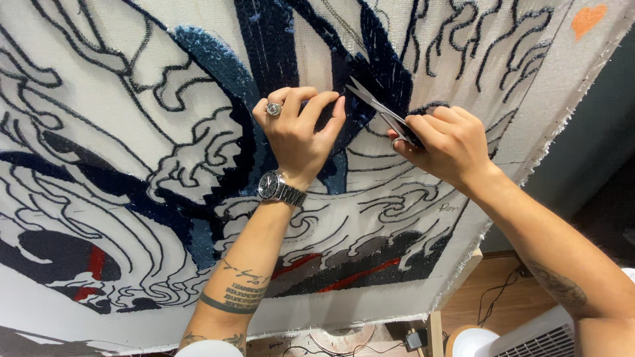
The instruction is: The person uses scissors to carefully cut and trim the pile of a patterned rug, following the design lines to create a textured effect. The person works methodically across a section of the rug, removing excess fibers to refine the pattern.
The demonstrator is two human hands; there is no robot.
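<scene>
Cloth point(132, 277) stretched flat fills nearly the whole view: a pale backing drawn over with black wave lines, partly filled with dark blue, black and red yarn, and an orange heart point(587, 18) near the upper right corner. Its frayed edge runs down the right side and along the bottom. Below that edge lie a wooden floor point(509, 297), a black cable point(496, 291), a white round object point(473, 342) and a white slatted unit point(539, 340). Left hand point(299, 135), with a ring point(273, 109) on one finger and a metal watch point(274, 187) at the wrist, rests against the cloth with fingers curled, fingertips pressed on a dark blue tufted patch; whether it pinches yarn cannot be told. Right hand point(446, 147) is closed around the handles of the scissors point(374, 106), which it hides. The blades stand slightly parted, tips pointing up and left, just beside the left hand's fingertips and lying over the same dark blue area near the top centre of the cloth.
</scene>
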